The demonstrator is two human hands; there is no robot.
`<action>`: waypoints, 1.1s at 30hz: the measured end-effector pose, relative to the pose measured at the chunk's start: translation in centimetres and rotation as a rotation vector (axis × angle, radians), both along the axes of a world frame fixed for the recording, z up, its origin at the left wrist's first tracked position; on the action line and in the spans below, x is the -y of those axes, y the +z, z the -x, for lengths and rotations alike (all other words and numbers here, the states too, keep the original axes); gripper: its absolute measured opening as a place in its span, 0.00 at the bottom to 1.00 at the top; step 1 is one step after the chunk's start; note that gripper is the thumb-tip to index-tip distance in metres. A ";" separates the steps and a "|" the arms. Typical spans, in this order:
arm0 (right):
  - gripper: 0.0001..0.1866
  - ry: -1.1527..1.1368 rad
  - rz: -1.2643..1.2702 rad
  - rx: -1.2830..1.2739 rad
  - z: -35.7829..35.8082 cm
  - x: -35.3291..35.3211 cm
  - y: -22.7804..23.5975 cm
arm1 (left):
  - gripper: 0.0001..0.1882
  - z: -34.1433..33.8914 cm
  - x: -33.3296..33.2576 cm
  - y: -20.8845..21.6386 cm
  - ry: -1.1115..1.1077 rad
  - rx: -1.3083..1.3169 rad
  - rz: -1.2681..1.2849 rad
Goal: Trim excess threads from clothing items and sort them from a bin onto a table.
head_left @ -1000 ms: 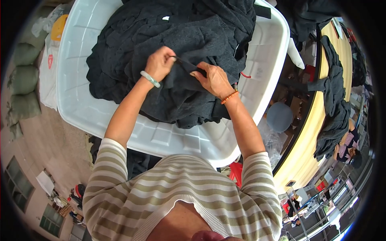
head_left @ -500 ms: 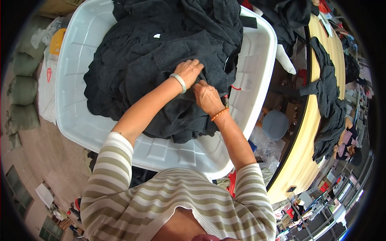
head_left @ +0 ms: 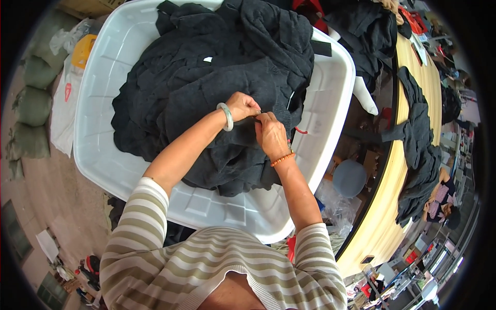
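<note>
Head view looks straight down on a heap of dark charcoal knitted garments [head_left: 206,88] piled in a large white rectangular plastic tub [head_left: 217,206]; both hands meet at the middle of the heap, fingertips touching one another over a fold of the knit. Left hand [head_left: 244,106], with a pale green bangle [head_left: 226,116] on the wrist, has its fingers curled and pinched together on a small bit of the dark fabric; right hand [head_left: 271,134], with an orange beaded bracelet [head_left: 282,159] on the wrist, is likewise closed, fingers bunched on the same spot; what exactly sits between the fingertips is too small to tell. Bare forearms run up from short sleeves of a beige-and-white striped knitted top [head_left: 217,268]. To the right of the tub curves a long yellow wooden table [head_left: 392,206] carrying more dark garments [head_left: 418,150]; left of the tub, on the floor, lie olive-green stuffed sacks [head_left: 31,108] and a white plastic bag [head_left: 64,113].
</note>
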State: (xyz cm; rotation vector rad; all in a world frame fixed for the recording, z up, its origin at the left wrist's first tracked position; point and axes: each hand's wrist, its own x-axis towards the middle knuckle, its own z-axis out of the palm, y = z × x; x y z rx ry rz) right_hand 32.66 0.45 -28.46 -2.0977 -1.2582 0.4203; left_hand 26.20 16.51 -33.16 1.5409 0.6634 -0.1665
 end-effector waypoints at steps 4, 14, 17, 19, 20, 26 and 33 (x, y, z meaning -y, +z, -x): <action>0.13 -0.123 0.007 -0.048 0.7 0.1 1.2 | 0.07 1.4 1.2 -1.2 0.063 -0.011 0.084; 0.16 0.057 0.114 0.113 0.4 2.1 0.9 | 0.21 4.7 3.2 4.1 -0.268 0.267 -0.275; 0.12 0.162 0.028 -0.030 1.5 1.6 2.2 | 0.17 6.7 3.7 2.9 -0.237 0.428 -0.524; 0.11 0.165 0.110 -0.048 2.0 2.4 2.8 | 0.16 7.2 4.6 3.6 -0.274 0.395 -0.451; 0.11 0.185 0.158 -0.098 2.2 2.6 3.4 | 0.16 7.5 5.3 3.6 -0.275 0.389 -0.513; 0.10 0.252 0.278 -0.170 2.3 4.3 4.7 | 0.09 8.1 9.0 4.3 -0.030 0.299 -0.680; 0.15 0.389 0.388 -0.300 2.2 5.2 7.5 | 0.10 10.1 10.5 5.7 0.123 0.330 -0.512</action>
